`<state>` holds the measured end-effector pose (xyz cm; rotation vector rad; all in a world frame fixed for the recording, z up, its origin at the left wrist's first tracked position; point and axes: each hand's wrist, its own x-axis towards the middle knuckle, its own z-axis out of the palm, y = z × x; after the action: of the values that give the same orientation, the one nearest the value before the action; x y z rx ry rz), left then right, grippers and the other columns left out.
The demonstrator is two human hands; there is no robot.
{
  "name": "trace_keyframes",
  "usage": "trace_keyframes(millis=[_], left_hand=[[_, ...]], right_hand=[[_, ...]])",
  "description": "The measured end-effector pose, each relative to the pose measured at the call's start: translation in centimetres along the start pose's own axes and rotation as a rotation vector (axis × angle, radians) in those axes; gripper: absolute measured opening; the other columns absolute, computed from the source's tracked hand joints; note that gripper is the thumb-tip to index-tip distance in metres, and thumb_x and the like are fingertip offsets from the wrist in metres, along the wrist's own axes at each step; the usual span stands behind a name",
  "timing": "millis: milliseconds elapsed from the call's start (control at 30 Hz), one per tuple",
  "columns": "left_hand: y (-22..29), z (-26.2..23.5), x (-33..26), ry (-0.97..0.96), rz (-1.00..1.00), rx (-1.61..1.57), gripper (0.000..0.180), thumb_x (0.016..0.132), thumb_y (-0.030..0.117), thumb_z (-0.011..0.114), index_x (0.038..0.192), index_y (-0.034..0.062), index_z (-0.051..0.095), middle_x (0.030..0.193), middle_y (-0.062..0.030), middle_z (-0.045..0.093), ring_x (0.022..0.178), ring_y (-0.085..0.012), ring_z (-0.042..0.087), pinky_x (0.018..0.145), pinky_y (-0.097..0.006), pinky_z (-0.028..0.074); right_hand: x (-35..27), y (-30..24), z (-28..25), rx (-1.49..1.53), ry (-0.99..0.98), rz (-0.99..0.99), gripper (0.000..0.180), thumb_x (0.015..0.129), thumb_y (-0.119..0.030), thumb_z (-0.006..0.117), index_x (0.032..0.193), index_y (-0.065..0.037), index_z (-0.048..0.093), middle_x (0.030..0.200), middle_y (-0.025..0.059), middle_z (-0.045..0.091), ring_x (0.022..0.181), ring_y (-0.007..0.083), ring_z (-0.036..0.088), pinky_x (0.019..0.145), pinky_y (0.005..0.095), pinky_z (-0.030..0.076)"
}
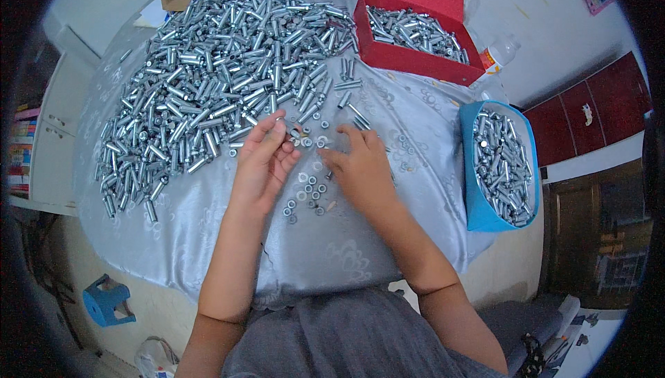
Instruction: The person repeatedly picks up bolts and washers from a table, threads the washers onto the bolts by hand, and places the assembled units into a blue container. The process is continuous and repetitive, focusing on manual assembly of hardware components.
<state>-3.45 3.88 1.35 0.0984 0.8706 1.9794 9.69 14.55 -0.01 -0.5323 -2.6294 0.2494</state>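
Observation:
My left hand is closed, its thumb and forefinger pinching a small shiny metal piece that is too small to name. The other fingers of that hand curl in beside several loose washers and nuts. Across from it, my right hand lies low over the cloth with thumb and forefinger apart, close to a washer. More nuts and washers are scattered between my wrists. Just beyond both hands rises a large heap of silver expansion bolts; a few single bolts lie to its right.
A red box with raised lid, full of bolts, stands at the far right. Nearer, a blue fabric bin holds more bolts. A plastic bottle stands behind them. The round table has a silvery cloth. A blue stool is at lower left.

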Motion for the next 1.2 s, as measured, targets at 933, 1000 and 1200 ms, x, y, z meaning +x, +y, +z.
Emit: trace_keyframes(millis=[933,1000,1200], left_hand=[[-2.6,0.7,-0.7,0.055,-0.088,0.192,0.033,0.079,0.011,0.060,0.108,0.0030,0.048,0.073,-0.0015,0.055,0.062,-0.0064,0.052,0.064,-0.023,0.049],[-2.7,0.4,-0.6,0.045,-0.076,0.190,0.033,0.079,0.011,0.060,0.108,0.0029,0.047,0.074,-0.0019,0.055,0.063,-0.0065,0.052,0.064,-0.023,0.049],[-2.9,0.3,-0.5,0.066,-0.066,0.186,0.033,0.079,0.011,0.059,0.108,0.0017,0.047,0.074,-0.0026,0.055,0.063,-0.0069,0.052,0.063,-0.023,0.049]], right_hand=[[-0.3,0.3,-0.7,0.887,0.082,0.163,0.014,0.076,-0.007,0.060,0.087,-0.002,0.055,0.076,0.0083,0.058,0.066,0.0141,0.054,0.061,0.0253,0.043],[-0.3,0.5,-0.3,0.890,0.087,0.154,0.015,0.075,-0.007,0.061,0.088,-0.002,0.055,0.076,0.0082,0.058,0.067,0.0142,0.054,0.062,0.0256,0.043],[0.0,0.0,-1.1,0.846,0.138,0.132,0.014,0.074,-0.005,0.061,0.087,-0.002,0.057,0.079,0.0087,0.058,0.069,0.0162,0.056,0.062,0.0259,0.044]])
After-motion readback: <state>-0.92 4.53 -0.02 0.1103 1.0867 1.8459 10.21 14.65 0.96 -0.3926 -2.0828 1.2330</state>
